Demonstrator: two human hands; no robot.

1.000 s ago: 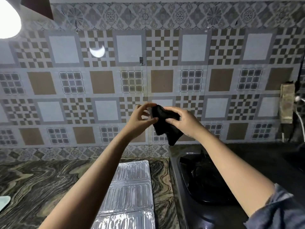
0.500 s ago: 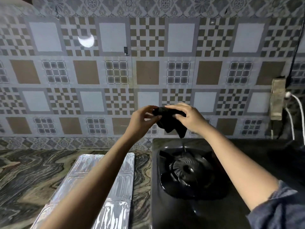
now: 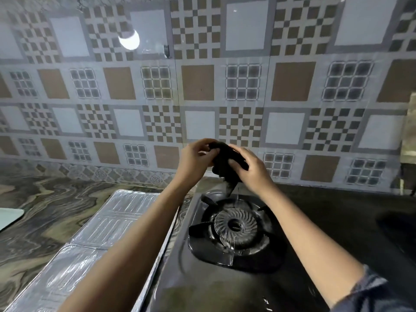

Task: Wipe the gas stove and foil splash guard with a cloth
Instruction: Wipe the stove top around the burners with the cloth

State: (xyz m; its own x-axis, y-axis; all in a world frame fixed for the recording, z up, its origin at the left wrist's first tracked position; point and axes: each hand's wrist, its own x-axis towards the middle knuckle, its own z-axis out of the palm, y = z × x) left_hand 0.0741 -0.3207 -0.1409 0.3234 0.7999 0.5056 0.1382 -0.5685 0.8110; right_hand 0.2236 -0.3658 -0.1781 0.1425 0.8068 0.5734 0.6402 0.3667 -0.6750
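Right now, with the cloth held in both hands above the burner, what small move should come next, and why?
Probably lower the cloth onto the stove beside the burner and begin wiping. The left hand and right hand both grip it bunched in the air, it touches nothing yet, and water seems to drip from it onto the burner.

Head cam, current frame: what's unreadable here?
cloth: head view, mostly covered by the left hand and right hand gripping it; size and fold unclear.
foil splash guard: right edge hidden by the left forearm, near end cut by the bottom edge.
gas stove: front cut by the bottom edge; right side lost in dark.
pale object: cut by the left edge; unidentifiable.
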